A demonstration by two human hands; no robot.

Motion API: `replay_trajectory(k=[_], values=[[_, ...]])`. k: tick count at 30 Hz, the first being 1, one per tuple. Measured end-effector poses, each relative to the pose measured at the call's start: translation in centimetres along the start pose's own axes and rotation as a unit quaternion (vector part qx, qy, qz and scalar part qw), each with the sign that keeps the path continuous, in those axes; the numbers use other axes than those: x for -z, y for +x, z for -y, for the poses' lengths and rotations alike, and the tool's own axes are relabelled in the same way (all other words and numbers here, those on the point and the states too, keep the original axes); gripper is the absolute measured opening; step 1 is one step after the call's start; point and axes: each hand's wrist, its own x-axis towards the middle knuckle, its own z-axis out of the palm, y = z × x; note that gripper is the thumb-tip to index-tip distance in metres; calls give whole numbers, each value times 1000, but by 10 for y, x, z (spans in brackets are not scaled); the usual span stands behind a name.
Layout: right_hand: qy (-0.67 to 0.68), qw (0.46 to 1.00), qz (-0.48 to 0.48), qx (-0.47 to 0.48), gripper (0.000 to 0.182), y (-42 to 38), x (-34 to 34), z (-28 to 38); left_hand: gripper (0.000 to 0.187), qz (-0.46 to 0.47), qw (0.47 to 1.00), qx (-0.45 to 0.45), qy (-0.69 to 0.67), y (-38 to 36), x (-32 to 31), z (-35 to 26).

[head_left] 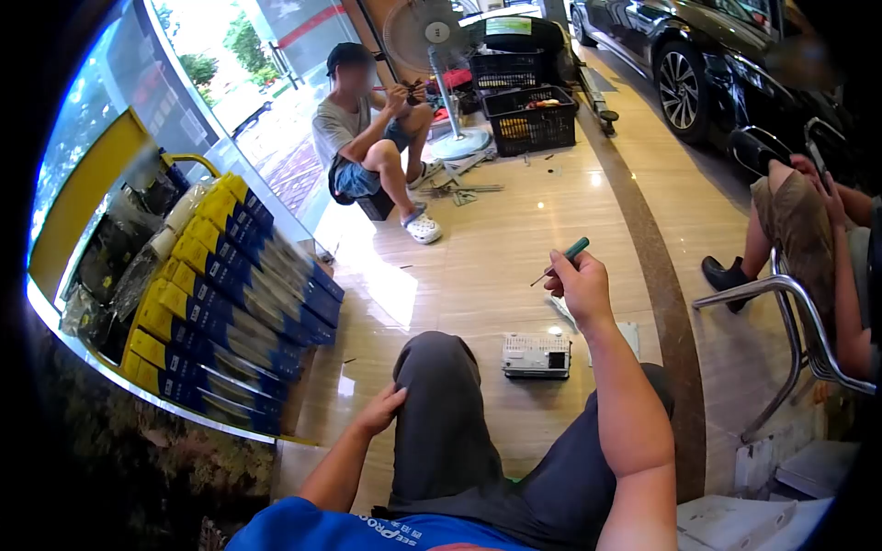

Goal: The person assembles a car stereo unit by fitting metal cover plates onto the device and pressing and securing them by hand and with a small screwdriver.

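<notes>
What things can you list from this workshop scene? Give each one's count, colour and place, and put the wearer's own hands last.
screwdriver: one, green handle, held up in the right hand
metal unit: one, silver-grey, on the floor between the wearer's knees
boxes: a stack, yellow and blue, on the rack at left
fan: one, pale, standing at the back
crates: two, black, stacked beside the fan
car: one, black, top right
seated person: one, grey shirt, on a low stool by the fan
second person: one, partly shown, on a metal chair at right
left hand: resting on the left knee, holding nothing
right hand: raised, closed on the screwdriver
</notes>
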Motion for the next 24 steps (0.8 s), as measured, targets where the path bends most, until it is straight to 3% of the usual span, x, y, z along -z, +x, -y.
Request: replay_trajectory(k=[1, 3, 5, 7, 9, 13, 15, 21, 23, 24], values=[[2, 1000, 1, -2, 22, 0, -1, -2, 53, -1, 1000, 2, 1, 0, 1, -13], [-2, 1000, 19, 8, 22, 0, -3, -6, 49, 3, 992, -125, -19, 2, 4, -31], [-14, 1000, 15, 8, 23, 3, -2, -11, 45, 61, 974, -214, 54, 12, 7, -73], [-30, 999, 17, 12, 23, 2, -3, -14, 47, 24, 964, -256, 72, 22, -21, -121], [-34, 999, 35, -16, 18, -2, -5, -10, 51, 11, 931, -309, 192, 47, -42, -157], [13, 995, 95, -34, 15, -12, -13, -6, 60, 62, 929, -253, 262, 121, -94, -187], [58, 988, 146, 5, 15, -13, -10, -5, 52, 198, 940, -242, 139, 145, -122, -210], [70, 994, 77, -29, 13, -6, 2, 2, 43, 172, 937, -246, 178, 185, -142, -212], [44, 995, 84, -25, 13, -2, 7, -3, 35, 189, 943, -250, 113, 190, -142, -207], [37, 996, 81, -30, 13, 0, 10, -4, 28, 185, 943, -225, 163, 198, -142, -199]])
